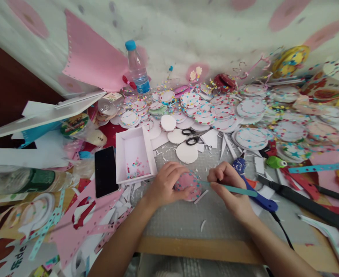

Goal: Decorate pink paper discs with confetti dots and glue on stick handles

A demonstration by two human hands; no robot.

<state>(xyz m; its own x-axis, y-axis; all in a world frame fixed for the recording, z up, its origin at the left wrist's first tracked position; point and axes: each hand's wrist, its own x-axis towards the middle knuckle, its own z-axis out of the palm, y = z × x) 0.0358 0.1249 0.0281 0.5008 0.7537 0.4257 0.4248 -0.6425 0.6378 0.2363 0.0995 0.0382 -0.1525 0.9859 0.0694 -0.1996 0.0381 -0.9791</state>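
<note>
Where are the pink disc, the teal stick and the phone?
Pink disc point(189, 181): head view, on the middle of its face.
Teal stick point(240, 189): head view, on its broad part.
Phone point(106, 172): head view, on the middle of its dark screen.

Pink disc point(193, 184) partly hidden by left fingers point(177, 169); green-labelled bottle point(41, 180) cropped by left edge

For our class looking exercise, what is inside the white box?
The white box holds small colored pieces, many pink, scattered toward its near end. What lies directly beneath them is covered and unseen.
</note>
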